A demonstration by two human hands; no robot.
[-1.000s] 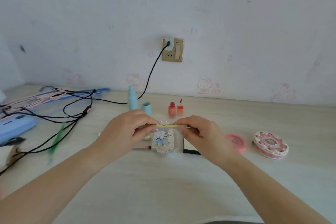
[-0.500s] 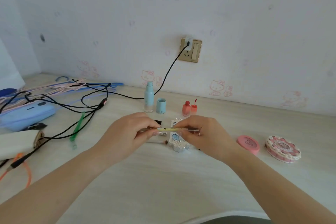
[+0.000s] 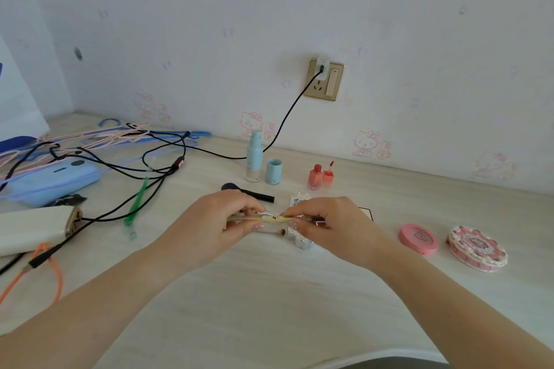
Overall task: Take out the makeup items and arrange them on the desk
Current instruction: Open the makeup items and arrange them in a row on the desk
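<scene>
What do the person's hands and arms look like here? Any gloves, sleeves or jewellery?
Both arms are bare to the frame edge: no sleeves or gloves show. The left hand and right hand carry no visible watch or bracelet. The nails look short with a pale sheen. A ring cannot be ruled out.

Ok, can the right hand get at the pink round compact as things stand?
Probably not yet: the right hand and left hand both pinch a yellow pen. The pink compact itself lies uncovered beside it.

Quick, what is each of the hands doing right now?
Left hand: pinching one end of a thin yellow pen.
Right hand: pinching the pen's other end.
</scene>
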